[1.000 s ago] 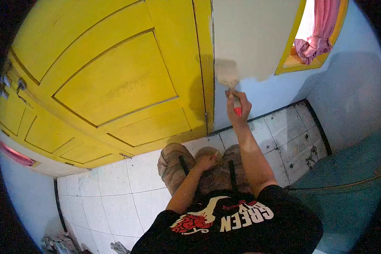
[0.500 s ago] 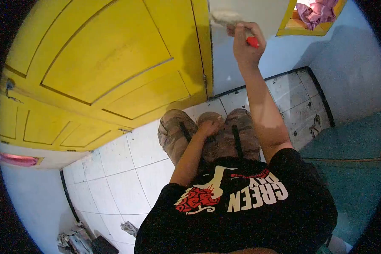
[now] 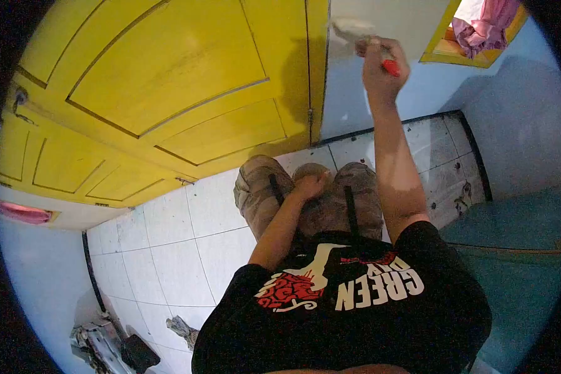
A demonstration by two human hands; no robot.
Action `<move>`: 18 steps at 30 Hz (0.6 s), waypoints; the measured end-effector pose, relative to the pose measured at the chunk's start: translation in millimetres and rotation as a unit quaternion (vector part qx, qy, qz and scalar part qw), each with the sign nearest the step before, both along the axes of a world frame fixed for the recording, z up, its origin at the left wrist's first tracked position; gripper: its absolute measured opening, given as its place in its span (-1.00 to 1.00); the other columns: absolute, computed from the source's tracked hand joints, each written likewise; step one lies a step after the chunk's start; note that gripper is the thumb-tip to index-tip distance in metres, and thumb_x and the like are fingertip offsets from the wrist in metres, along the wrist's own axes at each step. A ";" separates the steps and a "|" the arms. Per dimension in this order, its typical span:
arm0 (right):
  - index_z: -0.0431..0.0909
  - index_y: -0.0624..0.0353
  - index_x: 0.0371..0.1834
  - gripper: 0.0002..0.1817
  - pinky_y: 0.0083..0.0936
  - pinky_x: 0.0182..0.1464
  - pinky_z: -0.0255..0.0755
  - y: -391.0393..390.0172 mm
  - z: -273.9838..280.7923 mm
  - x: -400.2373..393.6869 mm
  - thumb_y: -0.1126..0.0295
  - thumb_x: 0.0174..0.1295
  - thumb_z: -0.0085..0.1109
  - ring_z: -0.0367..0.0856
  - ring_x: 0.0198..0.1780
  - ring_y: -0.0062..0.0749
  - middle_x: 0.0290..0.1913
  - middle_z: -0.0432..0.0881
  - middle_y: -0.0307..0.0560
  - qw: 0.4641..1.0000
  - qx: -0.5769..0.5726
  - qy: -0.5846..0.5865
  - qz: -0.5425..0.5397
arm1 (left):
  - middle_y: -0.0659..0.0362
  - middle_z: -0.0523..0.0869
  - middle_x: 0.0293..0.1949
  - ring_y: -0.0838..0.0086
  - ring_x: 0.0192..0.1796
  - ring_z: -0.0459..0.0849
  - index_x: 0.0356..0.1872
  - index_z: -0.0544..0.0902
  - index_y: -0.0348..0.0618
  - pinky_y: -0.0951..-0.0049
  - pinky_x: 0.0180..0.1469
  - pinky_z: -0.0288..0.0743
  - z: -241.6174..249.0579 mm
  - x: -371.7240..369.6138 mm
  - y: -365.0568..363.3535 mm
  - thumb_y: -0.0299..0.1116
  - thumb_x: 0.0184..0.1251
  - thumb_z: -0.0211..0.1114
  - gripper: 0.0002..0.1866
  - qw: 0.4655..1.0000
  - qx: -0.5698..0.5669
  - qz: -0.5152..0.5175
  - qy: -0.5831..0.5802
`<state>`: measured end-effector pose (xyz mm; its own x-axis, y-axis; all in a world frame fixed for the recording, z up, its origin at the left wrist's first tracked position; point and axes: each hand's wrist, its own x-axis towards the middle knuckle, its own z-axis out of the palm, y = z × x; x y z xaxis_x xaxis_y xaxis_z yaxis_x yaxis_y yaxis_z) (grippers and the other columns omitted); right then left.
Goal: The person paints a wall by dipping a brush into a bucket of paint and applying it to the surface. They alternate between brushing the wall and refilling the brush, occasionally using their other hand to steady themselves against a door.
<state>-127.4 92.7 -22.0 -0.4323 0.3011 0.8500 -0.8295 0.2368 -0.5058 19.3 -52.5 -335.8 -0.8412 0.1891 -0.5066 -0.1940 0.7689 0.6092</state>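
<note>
"What's different about the right hand (image 3: 380, 80)?"

"It's higher up the wall (image 3: 349, 103) than a second ago, and turned: the brush (image 3: 354, 26) it grips now slants toward the door frame (image 3: 318, 75) instead of standing almost straight."

"And the bristles?"

"They're above the lower edge of the cream paint (image 3: 393, 14) now, not down at it."

"Anything else?"

"The view has shifted, so more of the clutter (image 3: 100, 340) at lower left shows."

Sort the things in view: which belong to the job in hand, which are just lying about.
Job:
- brush, in the right hand
- wall, part cream, part blue
- apparent tub between the knees, by the left hand

Lying about:
- crumpled grey item on the floor
- grey pile, contents unclear
</note>
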 end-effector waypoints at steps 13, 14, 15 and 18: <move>0.49 0.29 -0.40 -0.91 -0.62 -0.37 0.47 7.7 -112.1 33.5 0.48 0.18 0.08 0.62 -0.45 -0.51 -0.51 0.63 -0.06 0.980 0.086 -0.174 -0.033 | -0.20 0.61 -0.19 -0.04 -0.06 0.56 -0.18 0.61 -0.29 0.10 0.08 0.34 -9.6 -6.1 0.9 0.11 0.32 -0.27 -0.35 1.000 0.004 -0.009 -0.004; 0.49 0.29 -0.40 -0.91 -0.62 -0.37 0.47 9.5 -117.0 37.4 0.48 0.18 0.08 0.62 -0.45 -0.51 -0.51 0.63 -0.06 0.981 0.084 -0.170 -0.034 | -0.20 0.61 -0.19 -0.04 -0.06 0.56 -0.18 0.61 -0.29 0.10 0.08 0.34 -13.5 -7.6 0.0 0.11 0.32 -0.27 -0.35 1.000 0.003 -0.010 0.000; 0.48 0.26 -0.43 -0.87 -0.59 -0.41 0.45 10.3 -120.3 40.2 0.42 0.18 0.10 0.59 -0.49 -0.53 -0.53 0.62 -0.08 0.981 0.029 -0.192 -0.014 | -0.20 0.59 -0.14 -0.05 -0.03 0.54 -0.16 0.60 -0.29 0.09 0.10 0.33 -27.2 -8.9 -2.3 0.10 0.32 -0.27 -0.36 0.998 0.055 -0.018 0.000; 0.46 0.25 -0.45 -0.82 -0.59 -0.43 0.42 19.1 -106.6 30.0 0.36 0.17 0.13 0.54 -0.51 -0.58 -0.54 0.61 -0.12 0.973 -0.039 -0.229 0.020 | -0.19 0.56 -0.07 -0.05 0.03 0.50 -0.09 0.57 -0.26 0.11 0.15 0.28 -66.8 -9.8 -4.1 0.12 0.32 -0.28 -0.35 0.995 0.095 -0.034 0.002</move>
<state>-97.4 111.7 -128.6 -0.7726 0.3316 0.5415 -0.5214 0.1553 -0.8390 9.5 -56.7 -402.6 -0.8245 0.3382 -0.4536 -0.1429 0.6513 0.7453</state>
